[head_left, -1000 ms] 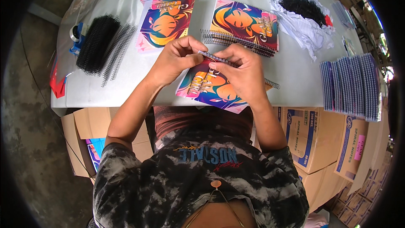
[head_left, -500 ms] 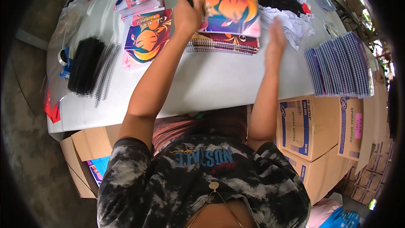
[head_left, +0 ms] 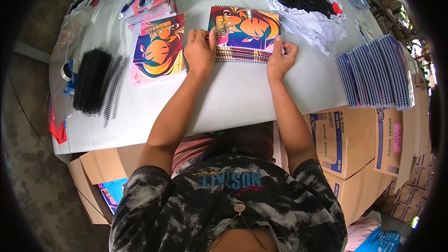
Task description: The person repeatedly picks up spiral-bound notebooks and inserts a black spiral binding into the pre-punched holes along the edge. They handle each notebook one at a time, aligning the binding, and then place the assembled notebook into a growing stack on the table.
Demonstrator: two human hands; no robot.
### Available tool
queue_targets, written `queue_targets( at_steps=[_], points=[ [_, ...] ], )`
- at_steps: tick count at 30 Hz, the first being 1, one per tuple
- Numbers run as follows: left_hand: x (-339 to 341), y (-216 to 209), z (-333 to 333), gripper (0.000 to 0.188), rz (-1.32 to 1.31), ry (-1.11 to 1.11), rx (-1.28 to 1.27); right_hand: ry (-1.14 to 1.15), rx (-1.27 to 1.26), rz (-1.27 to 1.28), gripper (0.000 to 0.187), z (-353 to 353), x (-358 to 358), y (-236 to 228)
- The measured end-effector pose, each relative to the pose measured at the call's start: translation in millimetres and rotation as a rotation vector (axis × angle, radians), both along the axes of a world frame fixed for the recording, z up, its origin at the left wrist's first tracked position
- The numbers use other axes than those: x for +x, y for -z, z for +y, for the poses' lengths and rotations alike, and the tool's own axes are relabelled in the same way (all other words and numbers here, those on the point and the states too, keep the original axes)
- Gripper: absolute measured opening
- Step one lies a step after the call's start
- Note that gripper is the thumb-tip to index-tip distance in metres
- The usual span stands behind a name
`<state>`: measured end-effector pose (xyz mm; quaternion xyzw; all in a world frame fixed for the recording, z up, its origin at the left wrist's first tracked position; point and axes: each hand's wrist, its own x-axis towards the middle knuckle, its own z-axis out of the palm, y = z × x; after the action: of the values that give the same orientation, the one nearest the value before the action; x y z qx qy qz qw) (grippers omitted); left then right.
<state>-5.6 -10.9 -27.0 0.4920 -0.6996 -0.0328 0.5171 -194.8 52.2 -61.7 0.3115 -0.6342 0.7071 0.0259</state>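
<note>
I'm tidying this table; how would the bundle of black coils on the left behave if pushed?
The black coils probably weigh little, being thin, open spirals. They may flex, since they look long and slender. Round and packed close, they might roll or tangle.

The table (head_left: 233, 93) is bright; glare burns upper right; edges bow into black.

Coil rows (head_left: 92, 81) L of notebks (head_left: 254, 29), on tbl (head_left: 233, 91)

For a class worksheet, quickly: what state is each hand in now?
Left hand: closed on the top notebook at its left edge.
Right hand: closed on that notebook's lower right corner.
</note>
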Motion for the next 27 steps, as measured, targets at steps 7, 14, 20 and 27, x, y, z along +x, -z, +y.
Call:
queue_targets(
  at_steps=[7,14,20,27],
  points=[
    [-2,-1,3,0.025,-0.062,-0.001,-0.143,-0.035,-0.153,0.015,0.031,-2,13,-7],
    [2,-5,12,0.027,-0.215,-0.034,-0.063,-0.070,0.082,-0.044,0.032,0,16,-17],
    [88,-74,47,0.070,-0.478,0.113,0.011,0.064,0.085,0.169,0.043,13,11,-19],
    [157,-46,81,0.048,-0.606,0.005,0.158,-0.818,-0.017,0.066,0.051,62,112,-33]
  ],
)
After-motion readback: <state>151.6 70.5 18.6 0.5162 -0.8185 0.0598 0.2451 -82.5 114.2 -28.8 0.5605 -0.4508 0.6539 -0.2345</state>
